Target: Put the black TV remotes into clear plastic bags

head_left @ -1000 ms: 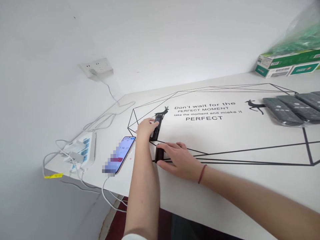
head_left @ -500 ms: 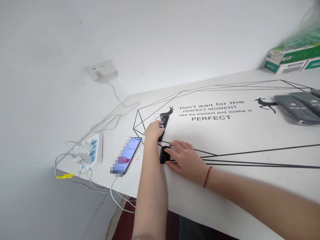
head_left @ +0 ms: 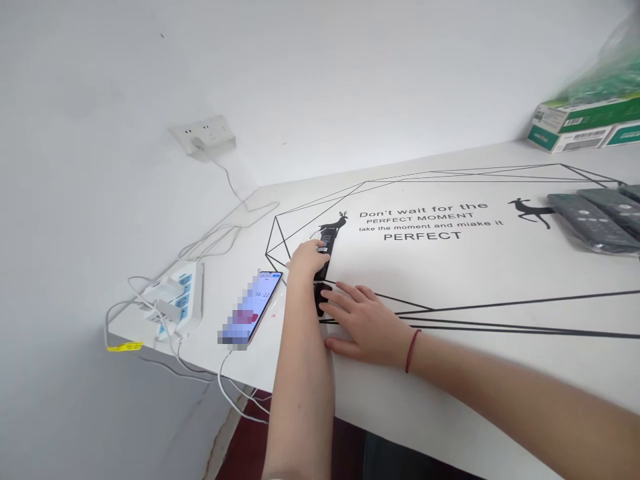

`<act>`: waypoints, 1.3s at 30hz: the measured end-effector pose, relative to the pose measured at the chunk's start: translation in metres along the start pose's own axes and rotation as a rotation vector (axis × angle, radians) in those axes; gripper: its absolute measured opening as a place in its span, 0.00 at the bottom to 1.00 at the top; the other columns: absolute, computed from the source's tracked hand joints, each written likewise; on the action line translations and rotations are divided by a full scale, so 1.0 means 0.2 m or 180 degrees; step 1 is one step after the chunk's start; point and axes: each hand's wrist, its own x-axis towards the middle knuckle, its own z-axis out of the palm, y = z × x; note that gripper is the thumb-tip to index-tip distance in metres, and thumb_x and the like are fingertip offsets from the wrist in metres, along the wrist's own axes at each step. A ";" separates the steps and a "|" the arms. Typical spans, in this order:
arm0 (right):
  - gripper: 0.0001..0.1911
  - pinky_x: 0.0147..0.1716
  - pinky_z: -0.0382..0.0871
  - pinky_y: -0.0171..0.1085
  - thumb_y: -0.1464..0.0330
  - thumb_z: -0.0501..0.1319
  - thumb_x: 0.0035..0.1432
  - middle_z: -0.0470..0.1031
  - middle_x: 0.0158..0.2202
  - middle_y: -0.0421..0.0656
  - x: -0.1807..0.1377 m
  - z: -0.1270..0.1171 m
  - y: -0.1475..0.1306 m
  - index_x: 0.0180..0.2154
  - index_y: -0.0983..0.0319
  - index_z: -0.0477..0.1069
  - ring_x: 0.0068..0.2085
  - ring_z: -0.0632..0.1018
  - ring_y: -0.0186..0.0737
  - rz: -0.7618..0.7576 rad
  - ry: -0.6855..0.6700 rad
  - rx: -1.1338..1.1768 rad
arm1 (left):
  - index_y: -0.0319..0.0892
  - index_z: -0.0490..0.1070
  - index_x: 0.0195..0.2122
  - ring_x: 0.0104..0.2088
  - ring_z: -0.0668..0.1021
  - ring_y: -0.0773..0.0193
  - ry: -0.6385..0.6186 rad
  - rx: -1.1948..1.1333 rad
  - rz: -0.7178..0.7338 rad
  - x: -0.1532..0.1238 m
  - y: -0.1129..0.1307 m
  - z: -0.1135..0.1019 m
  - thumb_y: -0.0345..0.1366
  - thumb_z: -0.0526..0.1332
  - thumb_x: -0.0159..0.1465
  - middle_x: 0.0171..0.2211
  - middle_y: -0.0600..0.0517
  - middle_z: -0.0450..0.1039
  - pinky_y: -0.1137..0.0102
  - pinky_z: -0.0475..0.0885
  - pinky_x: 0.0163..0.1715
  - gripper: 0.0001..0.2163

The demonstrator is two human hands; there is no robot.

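My left hand (head_left: 306, 260) rests on a long black remote control (head_left: 326, 248) lying on the white table (head_left: 475, 280), fingers curled over its near end. My right hand (head_left: 364, 321), with a red string at the wrist, lies flat with fingers stretched out over a small black piece (head_left: 320, 298) just below the remote. The piece is mostly hidden under the fingertips. Both hands are close together near the table's left part.
A phone (head_left: 253, 308) with a lit screen lies left of the hands, its cable hanging off the edge. A white power strip (head_left: 175, 303) with plugs sits at the table corner. Several grey remotes (head_left: 595, 217) in plastic lie far right, green boxes (head_left: 585, 123) behind them.
My right hand has flattened and slid up over the small black piece, covering more of it. My left hand stays on the remote.
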 end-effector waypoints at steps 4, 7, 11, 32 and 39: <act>0.21 0.57 0.51 0.60 0.58 0.54 0.61 0.69 0.52 0.53 0.02 -0.02 -0.01 0.51 0.63 0.67 0.61 0.59 0.58 -0.0111 -0.0047 -0.0107 | 0.53 0.69 0.51 0.46 0.75 0.56 -0.0050 0.0020 -0.0008 0.01 0.01 0.01 0.36 0.61 0.53 0.50 0.50 0.73 0.66 0.69 0.39 0.22; 0.24 0.58 0.51 0.61 0.58 0.52 0.61 0.67 0.56 0.53 0.03 -0.02 -0.01 0.54 0.63 0.65 0.61 0.58 0.58 -0.0099 -0.0077 -0.0057 | 0.52 0.69 0.51 0.46 0.76 0.55 -0.0076 0.0050 -0.0015 0.02 0.01 0.00 0.36 0.61 0.53 0.49 0.49 0.74 0.65 0.70 0.38 0.23; 0.28 0.57 0.51 0.62 0.54 0.50 0.62 0.63 0.61 0.49 0.04 0.00 0.00 0.58 0.62 0.62 0.62 0.56 0.59 -0.0003 -0.0170 0.0041 | 0.52 0.69 0.52 0.46 0.76 0.55 -0.0081 0.0079 -0.0011 0.02 0.01 -0.01 0.36 0.61 0.53 0.50 0.49 0.73 0.65 0.70 0.39 0.23; 0.20 0.56 0.55 0.57 0.57 0.51 0.63 0.65 0.59 0.49 -0.22 -0.14 0.15 0.52 0.60 0.67 0.61 0.60 0.58 0.0326 0.0014 -0.0217 | 0.53 0.69 0.51 0.47 0.75 0.54 -0.0030 0.0316 -0.0032 0.01 0.03 -0.01 0.35 0.59 0.53 0.49 0.48 0.73 0.63 0.68 0.43 0.23; 0.20 0.56 0.58 0.52 0.59 0.54 0.61 0.69 0.54 0.54 -0.52 -0.46 0.51 0.48 0.64 0.71 0.58 0.64 0.55 0.1440 0.0317 -0.0872 | 0.51 0.69 0.51 0.55 0.66 0.39 0.0328 0.0413 -0.0098 -0.03 0.13 -0.01 0.41 0.57 0.55 0.55 0.41 0.66 0.48 0.65 0.47 0.21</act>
